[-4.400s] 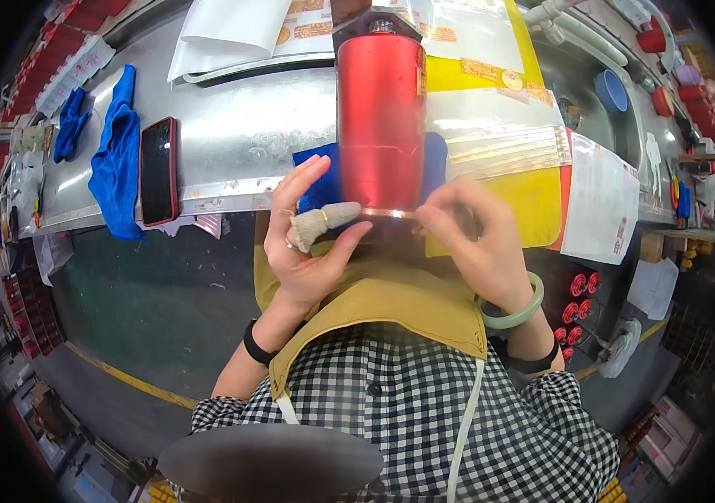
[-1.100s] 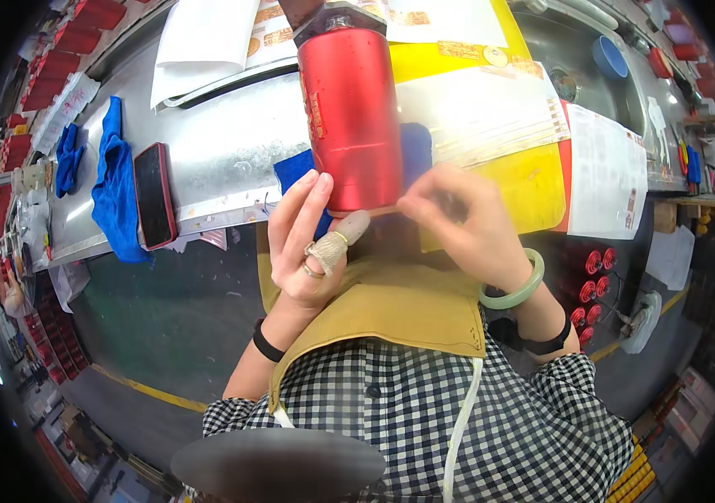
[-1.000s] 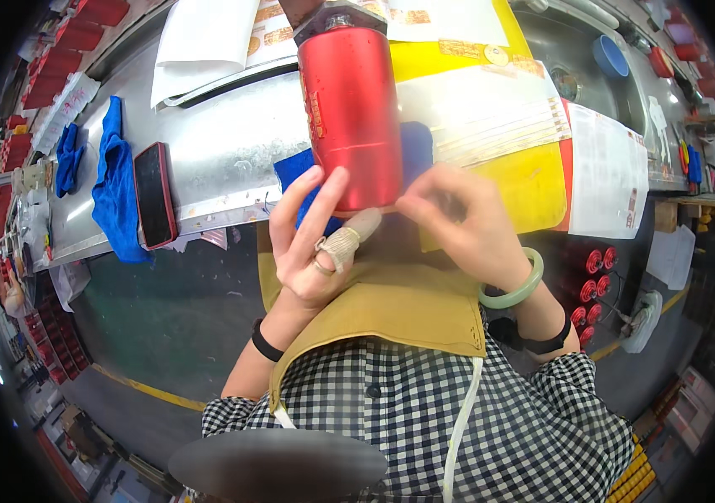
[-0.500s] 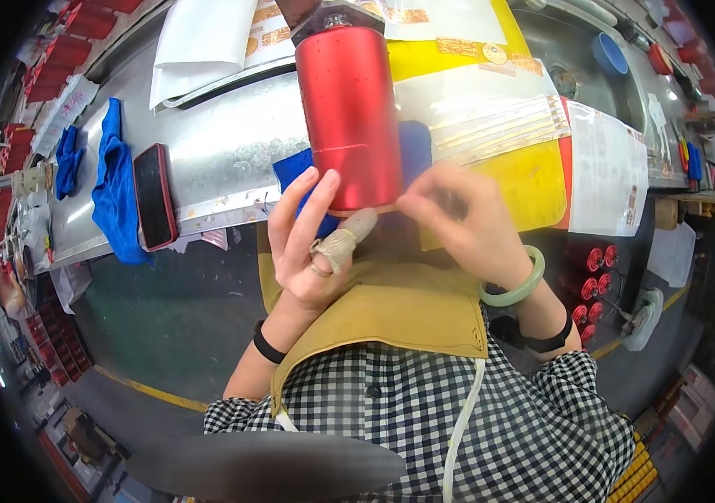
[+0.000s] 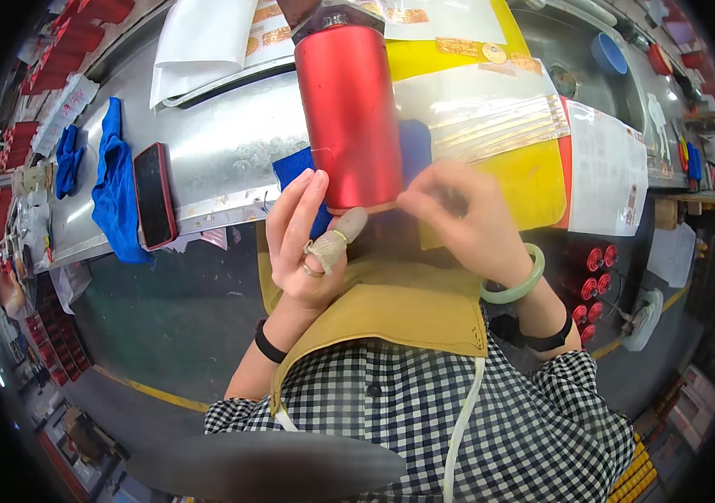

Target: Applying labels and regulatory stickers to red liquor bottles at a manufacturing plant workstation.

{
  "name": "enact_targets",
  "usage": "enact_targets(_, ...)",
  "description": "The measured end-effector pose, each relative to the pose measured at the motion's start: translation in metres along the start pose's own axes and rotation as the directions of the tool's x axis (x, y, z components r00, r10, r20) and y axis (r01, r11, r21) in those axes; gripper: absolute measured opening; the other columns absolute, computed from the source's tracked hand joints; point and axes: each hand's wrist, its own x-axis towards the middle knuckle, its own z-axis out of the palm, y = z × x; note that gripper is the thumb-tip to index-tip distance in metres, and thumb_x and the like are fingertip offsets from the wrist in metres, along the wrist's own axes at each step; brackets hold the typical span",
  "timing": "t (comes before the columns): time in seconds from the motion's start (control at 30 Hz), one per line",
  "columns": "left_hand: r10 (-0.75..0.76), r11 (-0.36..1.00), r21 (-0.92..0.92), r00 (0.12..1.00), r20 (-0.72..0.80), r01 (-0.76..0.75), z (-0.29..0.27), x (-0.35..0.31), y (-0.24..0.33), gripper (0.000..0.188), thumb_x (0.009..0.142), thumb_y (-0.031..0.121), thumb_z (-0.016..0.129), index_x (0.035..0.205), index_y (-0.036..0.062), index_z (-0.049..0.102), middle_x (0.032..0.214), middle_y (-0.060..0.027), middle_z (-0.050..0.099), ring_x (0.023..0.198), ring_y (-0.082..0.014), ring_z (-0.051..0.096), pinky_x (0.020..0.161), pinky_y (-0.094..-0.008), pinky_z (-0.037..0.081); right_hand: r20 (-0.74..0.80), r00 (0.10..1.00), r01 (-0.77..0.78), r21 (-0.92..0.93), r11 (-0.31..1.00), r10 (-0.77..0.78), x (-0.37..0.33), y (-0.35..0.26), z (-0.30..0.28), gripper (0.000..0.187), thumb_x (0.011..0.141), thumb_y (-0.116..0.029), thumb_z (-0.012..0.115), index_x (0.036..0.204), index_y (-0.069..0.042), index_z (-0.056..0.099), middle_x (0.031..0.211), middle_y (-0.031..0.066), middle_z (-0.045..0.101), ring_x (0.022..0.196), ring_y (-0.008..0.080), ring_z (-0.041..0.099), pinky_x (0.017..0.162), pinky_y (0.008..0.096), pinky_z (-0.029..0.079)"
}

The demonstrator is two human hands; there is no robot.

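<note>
A red metal cylinder [image 5: 351,117], perhaps a bottle, hangs tilted from a dark holder [image 5: 336,18] at the top of the view. Along its lower rim runs a thin orange-gold strip [image 5: 378,207]. My left hand [image 5: 311,243] is at the lower left of the cylinder. Two of its fingers stretch up along the side, and a finger in a pale covering [image 5: 346,226] presses at the rim. At the lower right, my right hand [image 5: 470,218] is closed in a pinch at the strip's end. Its fingertips partly hide what they hold.
A blue cloth [image 5: 416,147] lies behind the cylinder. Clear sheets with gold strips [image 5: 500,130] rest on a yellow board [image 5: 533,189] to the right. A phone [image 5: 153,197] and another blue cloth [image 5: 114,193] lie on the metal bench at left.
My left hand's covered finger has slid slightly left along the rim, showing more of the strip. A faint line on the cylinder has shifted left. My right hand has hardly moved.
</note>
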Motion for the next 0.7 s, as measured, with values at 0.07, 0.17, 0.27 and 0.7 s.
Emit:
enact_targets(0.07, 0.025, 0.992, 0.121, 0.993, 0.115, -0.039, -0.004, 0.009, 0.005, 0.034, 0.076, -0.008, 0.082, 0.106, 0.0013, 0.071, 0.125, -0.0235, 0.069, 0.117, -0.0404, 0.066, 0.096, -0.0473, 0.058, -0.01, 1.0, -0.002, 0.013, 1.0, 0.003, 0.0, 0.002, 0.001, 0.02, 0.093, -0.018, 0.076, 0.091, 0.002, 0.072, 0.08, 0.0097, 0.068, 0.067, 0.0169, 0.06, 0.065, 0.0308, 0.049)
enact_targets(0.17, 0.024, 0.994, 0.097, 0.982, 0.189, -0.043, -0.007, 0.019, 0.008, 0.04, 0.073, -0.004, 0.086, 0.108, 0.0037, 0.07, 0.125, -0.0223, 0.07, 0.113, -0.0404, 0.068, 0.093, -0.0482, 0.058, -0.012, 1.0, -0.002, 0.023, 1.0, 0.002, 0.0, 0.004, 0.003, 0.02, 0.092, -0.017, 0.077, 0.091, 0.002, 0.071, 0.079, 0.0092, 0.067, 0.067, 0.0159, 0.059, 0.064, 0.0303, 0.048)
enact_targets(0.27, 0.108, 0.994, -0.001, 0.991, 0.074, -0.109, 0.002, 0.009, -0.005, 0.047, 0.071, -0.007, 0.086, 0.115, 0.001, 0.071, 0.123, -0.0225, 0.071, 0.109, -0.0383, 0.071, 0.094, -0.0476, 0.058, -0.011, 1.0, 0.004, 0.035, 0.999, -0.004, 0.0, 0.0, 0.004, 0.02, 0.092, -0.017, 0.077, 0.091, 0.002, 0.071, 0.079, 0.0087, 0.066, 0.066, 0.0152, 0.058, 0.064, 0.03, 0.047)
enact_targets(0.7, 0.041, 0.999, 0.033, 0.998, 0.057, -0.043, 0.002, 0.013, 0.002, 0.03, 0.082, -0.003, 0.082, 0.108, 0.0037, 0.071, 0.121, -0.0211, 0.071, 0.109, -0.0396, 0.07, 0.09, -0.0448, 0.061, -0.026, 0.999, 0.033, -0.014, 0.999, -0.033, 0.001, 0.0, 0.005, 0.019, 0.09, -0.016, 0.079, 0.088, 0.001, 0.07, 0.076, 0.0086, 0.063, 0.066, 0.0168, 0.055, 0.063, 0.0311, 0.046)
